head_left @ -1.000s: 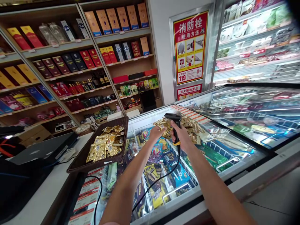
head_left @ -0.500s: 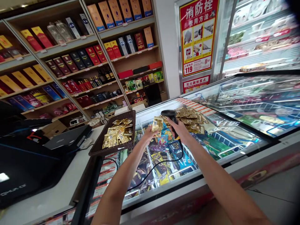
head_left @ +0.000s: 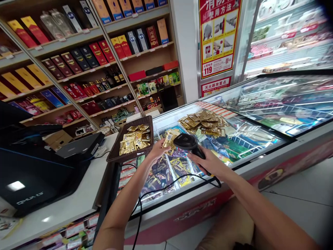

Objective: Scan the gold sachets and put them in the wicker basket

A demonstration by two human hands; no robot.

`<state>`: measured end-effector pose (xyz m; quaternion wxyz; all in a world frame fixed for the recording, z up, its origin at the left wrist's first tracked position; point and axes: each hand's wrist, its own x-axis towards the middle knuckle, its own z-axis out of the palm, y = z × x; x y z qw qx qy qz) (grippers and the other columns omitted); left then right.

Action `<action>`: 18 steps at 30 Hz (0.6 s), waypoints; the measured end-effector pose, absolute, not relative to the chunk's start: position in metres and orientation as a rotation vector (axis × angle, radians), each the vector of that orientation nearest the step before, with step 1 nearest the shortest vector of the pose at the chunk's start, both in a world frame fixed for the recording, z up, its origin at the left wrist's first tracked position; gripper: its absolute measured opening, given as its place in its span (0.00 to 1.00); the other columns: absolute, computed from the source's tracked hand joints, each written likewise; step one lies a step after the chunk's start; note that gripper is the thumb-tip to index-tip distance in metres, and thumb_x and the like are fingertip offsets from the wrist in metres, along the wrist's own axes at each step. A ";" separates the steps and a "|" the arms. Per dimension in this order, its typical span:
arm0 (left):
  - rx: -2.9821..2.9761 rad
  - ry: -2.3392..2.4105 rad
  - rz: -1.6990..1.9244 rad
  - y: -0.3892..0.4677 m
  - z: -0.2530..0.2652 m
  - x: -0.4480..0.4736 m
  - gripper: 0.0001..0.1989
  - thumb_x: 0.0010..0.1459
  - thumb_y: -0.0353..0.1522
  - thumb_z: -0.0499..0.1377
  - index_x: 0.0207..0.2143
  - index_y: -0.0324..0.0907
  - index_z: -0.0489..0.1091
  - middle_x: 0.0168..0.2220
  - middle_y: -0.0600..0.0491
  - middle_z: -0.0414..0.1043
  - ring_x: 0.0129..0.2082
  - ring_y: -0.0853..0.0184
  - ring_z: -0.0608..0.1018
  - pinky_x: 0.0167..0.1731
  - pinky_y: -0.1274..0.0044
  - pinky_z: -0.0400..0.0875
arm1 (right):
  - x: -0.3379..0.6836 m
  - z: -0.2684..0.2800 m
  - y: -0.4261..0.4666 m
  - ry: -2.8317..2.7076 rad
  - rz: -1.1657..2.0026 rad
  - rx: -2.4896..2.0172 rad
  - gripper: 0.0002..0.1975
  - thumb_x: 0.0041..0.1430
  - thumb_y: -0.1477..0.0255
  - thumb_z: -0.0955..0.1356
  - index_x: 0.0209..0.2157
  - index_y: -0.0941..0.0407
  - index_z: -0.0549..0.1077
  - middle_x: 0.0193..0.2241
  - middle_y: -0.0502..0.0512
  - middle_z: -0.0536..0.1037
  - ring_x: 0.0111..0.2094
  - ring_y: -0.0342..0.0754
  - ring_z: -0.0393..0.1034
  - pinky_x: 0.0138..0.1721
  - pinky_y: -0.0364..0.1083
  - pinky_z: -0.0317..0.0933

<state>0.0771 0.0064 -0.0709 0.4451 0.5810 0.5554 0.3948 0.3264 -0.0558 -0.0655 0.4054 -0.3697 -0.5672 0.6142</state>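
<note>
My left hand (head_left: 157,151) grips a small gold packet (head_left: 171,138) by its edge, above the glass top of a chest freezer (head_left: 234,116). A black barcode scanner (head_left: 186,141) is in my right hand (head_left: 208,160), fingers wrapped round its handle. Its head points left at the packet, close to it. From the handle a black cable (head_left: 179,177) loops left and down over the freezer's front edge. Behind the scanner, a pile of gold packets (head_left: 205,121) lies on the glass. To the left, a brown woven basket (head_left: 113,152) holds more gold packets (head_left: 130,143).
A counter (head_left: 78,198) with a dark monitor (head_left: 39,173) and a black device (head_left: 80,145) stands on the left. Shelves of boxed goods (head_left: 104,52) line the back wall. A red poster (head_left: 220,38) hangs beyond the freezer. Bagged goods show under the glass.
The scanner has moved toward me, away from the gold pile, and now its head points at the packet. My left hand has shifted slightly left with the packet. The view has tilted down.
</note>
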 end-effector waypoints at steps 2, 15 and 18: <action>1.468 1.366 0.981 0.002 -0.070 0.078 0.20 0.44 0.33 0.69 0.42 0.41 0.74 0.39 0.49 0.76 0.38 0.62 0.76 0.37 0.75 0.67 | 0.328 -0.064 -0.063 -1.496 1.525 -0.961 0.19 0.51 0.55 0.72 0.35 0.53 0.67 0.14 0.41 0.62 0.11 0.38 0.53 0.12 0.39 0.45; 1.512 1.435 0.945 -0.009 -0.069 0.079 0.17 0.43 0.34 0.69 0.38 0.40 0.73 0.32 0.53 0.73 0.33 0.64 0.73 0.34 0.76 0.65 | 0.331 -0.066 -0.079 -1.482 1.565 -0.989 0.20 0.51 0.54 0.72 0.37 0.53 0.68 0.15 0.42 0.64 0.10 0.37 0.52 0.11 0.39 0.44; 1.490 1.418 0.948 -0.011 -0.072 0.080 0.18 0.43 0.34 0.70 0.39 0.40 0.73 0.32 0.53 0.74 0.33 0.64 0.74 0.33 0.76 0.66 | 0.330 -0.066 -0.081 -1.466 1.570 -0.999 0.20 0.51 0.53 0.71 0.37 0.52 0.67 0.14 0.42 0.63 0.10 0.37 0.52 0.11 0.39 0.45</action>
